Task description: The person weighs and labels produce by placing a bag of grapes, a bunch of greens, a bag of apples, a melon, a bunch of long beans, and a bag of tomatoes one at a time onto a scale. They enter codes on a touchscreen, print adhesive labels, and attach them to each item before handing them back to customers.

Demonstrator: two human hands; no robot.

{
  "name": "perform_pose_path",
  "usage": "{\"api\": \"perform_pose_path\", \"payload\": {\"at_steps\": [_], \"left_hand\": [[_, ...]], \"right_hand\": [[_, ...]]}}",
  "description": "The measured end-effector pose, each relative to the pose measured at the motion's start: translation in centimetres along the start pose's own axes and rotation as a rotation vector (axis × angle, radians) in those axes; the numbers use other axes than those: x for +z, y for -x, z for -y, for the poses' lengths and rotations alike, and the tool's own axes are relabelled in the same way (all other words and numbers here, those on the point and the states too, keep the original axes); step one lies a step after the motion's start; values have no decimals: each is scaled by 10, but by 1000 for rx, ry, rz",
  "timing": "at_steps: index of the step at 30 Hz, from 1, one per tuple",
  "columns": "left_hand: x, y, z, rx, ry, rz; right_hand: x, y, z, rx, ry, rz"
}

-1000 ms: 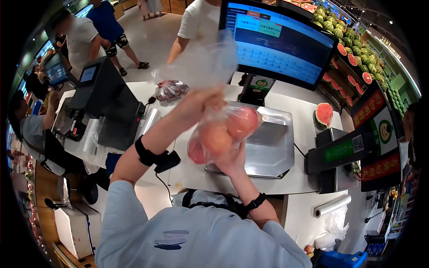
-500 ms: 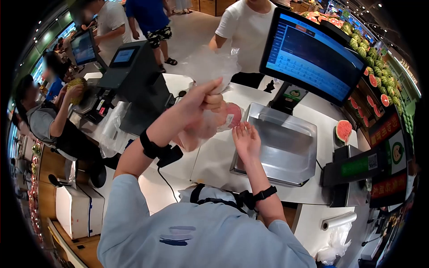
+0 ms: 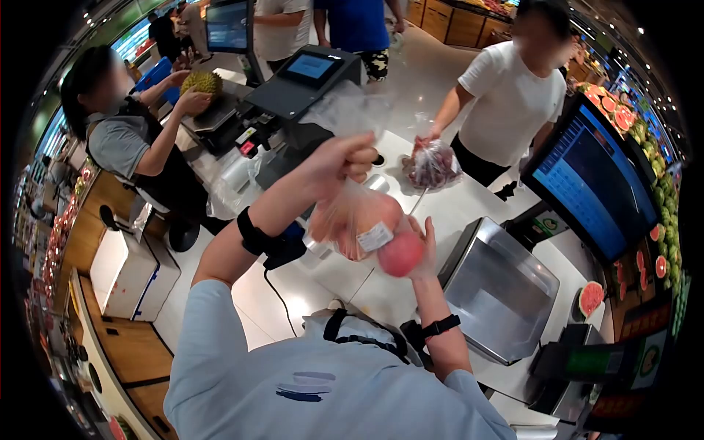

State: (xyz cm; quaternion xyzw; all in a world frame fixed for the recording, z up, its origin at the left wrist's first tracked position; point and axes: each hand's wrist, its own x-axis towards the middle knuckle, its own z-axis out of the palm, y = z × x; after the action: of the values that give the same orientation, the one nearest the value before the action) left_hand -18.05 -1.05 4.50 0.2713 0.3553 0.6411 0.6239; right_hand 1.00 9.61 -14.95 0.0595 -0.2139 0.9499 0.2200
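My left hand (image 3: 350, 158), closed in a fist, grips the gathered neck of a clear plastic bag (image 3: 352, 209) of round pinkish fruit that look like peaches. The loose top of the bag puffs up above the fist. A white label (image 3: 375, 237) is stuck on the bag's side. One rounder, pinker fruit (image 3: 401, 254) bulges at its lower right. Right beside that fruit is my right hand (image 3: 425, 253), with its fingers stretched upward and partly hidden by the fruit. The bag hangs in front of me over the counter.
A steel scale tray (image 3: 506, 293) and a touchscreen (image 3: 594, 180) stand at right. Across the counter, a person in white holds a bag of dark red fruit (image 3: 431, 165). On the left, a co-worker handles a durian (image 3: 202, 92). A cut watermelon (image 3: 591, 298) lies far right.
My view has swung left. The fruit bag now hangs nearer me, its label facing up, and my right hand is up against its side. The other person's fruit bag has come into sight.
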Motion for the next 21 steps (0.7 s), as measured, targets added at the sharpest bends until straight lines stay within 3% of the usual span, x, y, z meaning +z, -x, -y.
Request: {"api": "perform_pose_path", "payload": {"at_steps": [1,3,5,6,8,10,11,13,15,17,18,21], "left_hand": [[5,7,4,-12,-80,-62],[18,19,10,-29,-325,-21],[12,20,19,-43,-408,31],[9,19,17,-33,-486,-38],[-7,19,14,-30,-555,-119],[-32,17,8,932,-1386,-176],[-41,21,-1,928,-1389,-184],[-48,42,-28,457,-1533,-220],[-62,53,-32,575,-1626,-301],[-67,65,-36,904,-1680,-479],[-79,67,-37,936,-1687,-526],[-107,73,-44,970,-1661,-637]], "right_hand": [[18,-13,2,31,285,-112],[45,-40,2,-178,624,56],[41,-64,6,106,1002,287],[55,-78,0,184,1205,382],[91,-109,-21,277,1341,406],[118,-130,-34,462,1716,353],[118,-135,-42,466,1711,361],[126,-140,-57,300,1404,227],[134,-141,-59,395,1345,221],[118,-142,-74,333,1176,362],[104,-146,-89,294,1036,403],[99,-156,-122,197,1145,297]]}}
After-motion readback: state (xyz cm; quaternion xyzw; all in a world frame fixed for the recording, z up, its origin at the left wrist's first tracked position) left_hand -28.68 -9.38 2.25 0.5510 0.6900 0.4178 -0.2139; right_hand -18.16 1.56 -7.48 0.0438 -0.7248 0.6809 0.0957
